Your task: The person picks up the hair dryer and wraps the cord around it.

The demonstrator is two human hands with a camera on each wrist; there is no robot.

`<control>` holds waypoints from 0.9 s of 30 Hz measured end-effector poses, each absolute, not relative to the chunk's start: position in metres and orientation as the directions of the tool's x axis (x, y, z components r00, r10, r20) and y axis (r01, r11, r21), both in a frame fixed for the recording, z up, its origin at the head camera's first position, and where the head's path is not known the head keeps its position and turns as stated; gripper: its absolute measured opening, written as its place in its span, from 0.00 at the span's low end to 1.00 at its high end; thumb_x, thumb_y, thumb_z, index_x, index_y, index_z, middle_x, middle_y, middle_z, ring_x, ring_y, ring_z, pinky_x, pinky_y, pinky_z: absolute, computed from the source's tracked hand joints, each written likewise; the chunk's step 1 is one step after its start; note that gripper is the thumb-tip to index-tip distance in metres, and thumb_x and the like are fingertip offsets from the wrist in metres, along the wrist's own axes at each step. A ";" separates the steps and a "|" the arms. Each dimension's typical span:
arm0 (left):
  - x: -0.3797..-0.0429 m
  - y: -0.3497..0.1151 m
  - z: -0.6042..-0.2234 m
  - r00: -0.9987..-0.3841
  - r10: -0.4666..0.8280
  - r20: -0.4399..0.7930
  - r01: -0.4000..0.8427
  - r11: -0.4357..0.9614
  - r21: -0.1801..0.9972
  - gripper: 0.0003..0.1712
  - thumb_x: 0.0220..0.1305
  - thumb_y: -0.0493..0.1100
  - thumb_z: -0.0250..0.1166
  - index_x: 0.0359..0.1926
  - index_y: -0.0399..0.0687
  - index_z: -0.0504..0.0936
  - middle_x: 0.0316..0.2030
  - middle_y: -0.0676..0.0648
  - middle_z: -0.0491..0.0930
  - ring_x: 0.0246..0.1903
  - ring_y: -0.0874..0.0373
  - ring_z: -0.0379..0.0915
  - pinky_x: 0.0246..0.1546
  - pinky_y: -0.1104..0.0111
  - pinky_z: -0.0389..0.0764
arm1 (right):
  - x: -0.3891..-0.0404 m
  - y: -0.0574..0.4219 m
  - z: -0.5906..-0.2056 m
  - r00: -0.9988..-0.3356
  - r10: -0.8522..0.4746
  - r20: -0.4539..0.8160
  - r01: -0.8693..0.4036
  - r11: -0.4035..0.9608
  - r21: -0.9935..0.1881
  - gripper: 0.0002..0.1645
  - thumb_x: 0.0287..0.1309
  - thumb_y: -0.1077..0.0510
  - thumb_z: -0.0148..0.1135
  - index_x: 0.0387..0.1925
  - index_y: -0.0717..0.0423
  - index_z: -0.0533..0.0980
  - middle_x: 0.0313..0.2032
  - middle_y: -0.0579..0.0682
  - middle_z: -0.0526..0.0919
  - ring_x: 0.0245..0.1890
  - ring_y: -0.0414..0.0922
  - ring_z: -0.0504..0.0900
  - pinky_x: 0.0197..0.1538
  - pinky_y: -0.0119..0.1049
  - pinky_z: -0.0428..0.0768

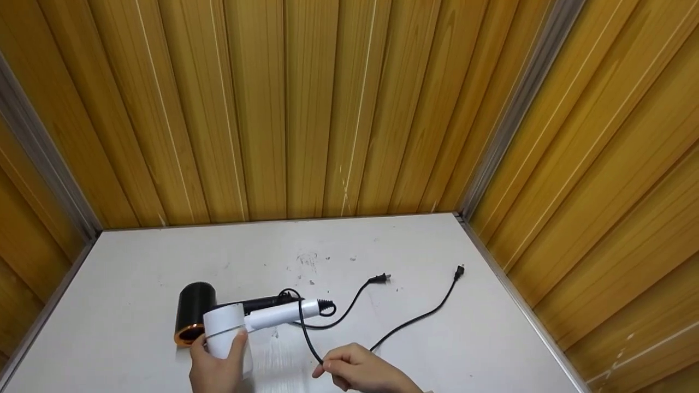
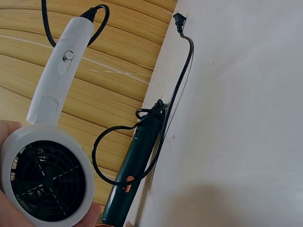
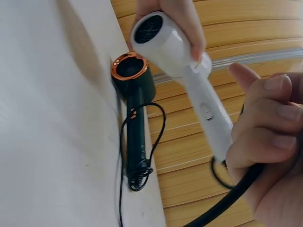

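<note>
My left hand [image 1: 217, 368] grips the barrel of a white hair dryer [image 1: 226, 327], its handle pointing right. In the left wrist view the dryer's round dark grille [image 2: 47, 180] faces the camera. A black power cord [image 1: 309, 341] loops from the handle's end down to my right hand [image 1: 363, 367], whose curled fingers hold it. Past that hand the cord runs to a plug [image 1: 460, 271] at the right. Behind the white dryer, a dark green hair dryer [image 1: 195, 305] with an orange-copper rim lies on the table, its handle partly covered in the head view.
The dark dryer's own cord makes a loop by its handle and ends in a second plug [image 1: 380, 278] near the table's middle. The white table [image 1: 164, 262] has scuff marks. Wood-patterned panels [image 1: 306, 109] wall it at the back and both sides, with metal corner strips.
</note>
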State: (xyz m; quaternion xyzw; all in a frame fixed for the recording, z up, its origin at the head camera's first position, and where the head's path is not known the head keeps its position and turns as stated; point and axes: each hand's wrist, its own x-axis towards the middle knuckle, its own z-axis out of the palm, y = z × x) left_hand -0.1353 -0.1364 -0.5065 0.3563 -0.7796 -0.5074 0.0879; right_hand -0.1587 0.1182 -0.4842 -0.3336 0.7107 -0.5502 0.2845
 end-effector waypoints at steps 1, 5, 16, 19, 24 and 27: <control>-0.135 -0.136 -0.505 -0.728 -0.646 -0.229 -0.467 0.224 0.856 0.58 0.47 0.71 0.57 0.63 0.32 0.49 0.54 0.28 0.61 0.46 0.35 0.65 0.42 0.45 0.70 | -0.159 0.118 -0.488 -0.610 -0.791 -0.036 -0.159 0.166 -0.973 0.18 0.64 0.55 0.45 0.37 0.62 0.79 0.10 0.58 0.61 0.12 0.31 0.60 0.16 0.23 0.57; -0.134 -0.137 -0.501 -0.725 -0.653 -0.221 -0.450 0.205 0.869 0.57 0.47 0.71 0.57 0.63 0.33 0.50 0.53 0.28 0.62 0.46 0.35 0.66 0.41 0.44 0.70 | -0.160 0.117 -0.501 -0.596 -0.803 -0.012 -0.164 0.137 -0.977 0.19 0.65 0.55 0.44 0.31 0.65 0.77 0.10 0.60 0.60 0.12 0.31 0.59 0.15 0.24 0.55; -0.133 -0.139 -0.493 -0.735 -0.644 -0.211 -0.411 0.176 0.894 0.57 0.47 0.71 0.57 0.62 0.32 0.51 0.52 0.28 0.63 0.45 0.35 0.66 0.39 0.47 0.71 | -0.171 0.118 -0.525 -0.608 -0.793 -0.039 -0.144 0.159 -0.977 0.21 0.67 0.54 0.40 0.44 0.65 0.76 0.12 0.65 0.60 0.11 0.31 0.59 0.17 0.24 0.58; -0.133 -0.138 -0.491 -0.734 -0.645 -0.213 -0.410 0.171 0.896 0.58 0.46 0.72 0.56 0.62 0.32 0.52 0.52 0.28 0.63 0.46 0.36 0.66 0.39 0.47 0.71 | -0.173 0.118 -0.533 -0.620 -0.783 -0.045 -0.142 0.169 -0.975 0.22 0.67 0.54 0.40 0.43 0.67 0.76 0.11 0.64 0.60 0.11 0.32 0.59 0.17 0.24 0.58; -0.134 -0.137 -0.488 -0.735 -0.637 -0.234 -0.424 0.162 0.891 0.60 0.45 0.74 0.56 0.63 0.32 0.50 0.55 0.28 0.60 0.48 0.35 0.64 0.42 0.44 0.70 | -0.175 0.117 -0.541 -0.657 -0.752 -0.053 -0.106 0.162 -0.981 0.22 0.67 0.53 0.42 0.42 0.67 0.76 0.11 0.60 0.60 0.11 0.31 0.59 0.15 0.25 0.56; -0.135 -0.136 -0.486 -0.738 -0.632 -0.238 -0.421 0.155 0.894 0.60 0.45 0.74 0.56 0.63 0.31 0.49 0.55 0.28 0.59 0.48 0.35 0.63 0.43 0.45 0.70 | -0.176 0.116 -0.544 -0.681 -0.730 -0.063 -0.078 0.158 -0.984 0.23 0.67 0.53 0.42 0.40 0.68 0.76 0.10 0.57 0.60 0.10 0.32 0.59 0.15 0.25 0.55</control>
